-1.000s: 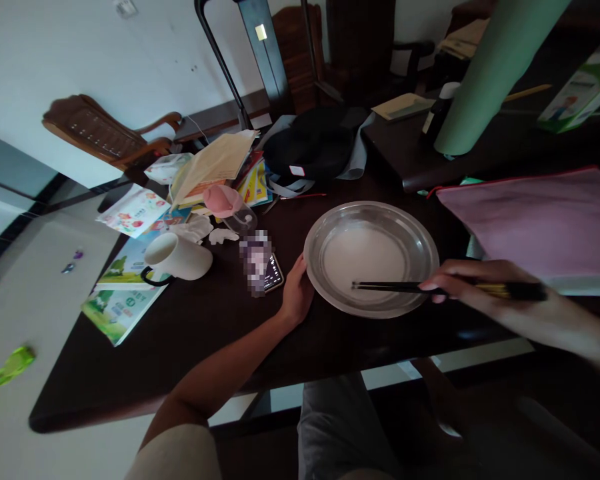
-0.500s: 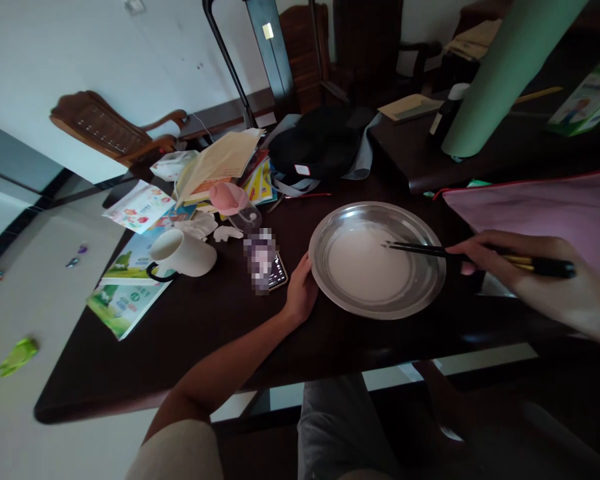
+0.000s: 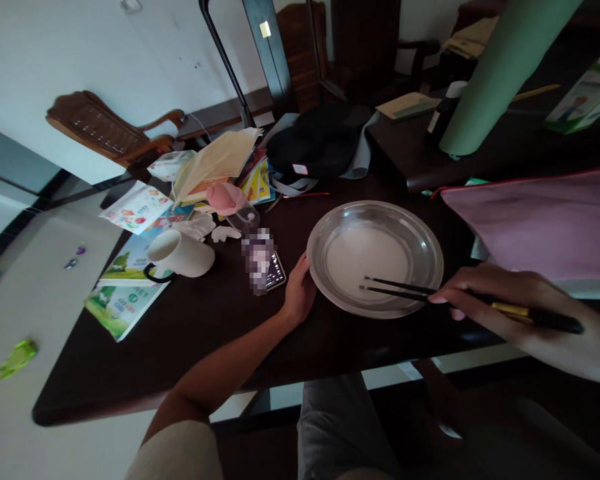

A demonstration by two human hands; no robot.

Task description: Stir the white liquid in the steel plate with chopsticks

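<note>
Silver, round and shallow, sitting near the front edge of the dark brown counter (image 3: 180, 327) as a wide-rimmed metal basin (image 3: 423, 240). Shining softly along the sloping inner wall, and holding pale, cloudy white liquid (image 3: 367, 250) across the flat bottom. Looking smooth and even on top. Touching the left side of the rim with the left hand (image 3: 300, 293), curling partly around it; hiding some fingers, so leaving no way to tell how tightly it is being held. Gripping 2 slim black chopsticks (image 3: 395, 294) in the closed right hand (image 3: 515, 283), showing gold toward the held end. Pointing both tips leftward, slightly apart, over the near half of the liquid; not revealing whether dipping in. Seeing a lit phone (image 3: 276, 270) just left of the left hand, and a white mug (image 3: 195, 257) farther left.
</note>
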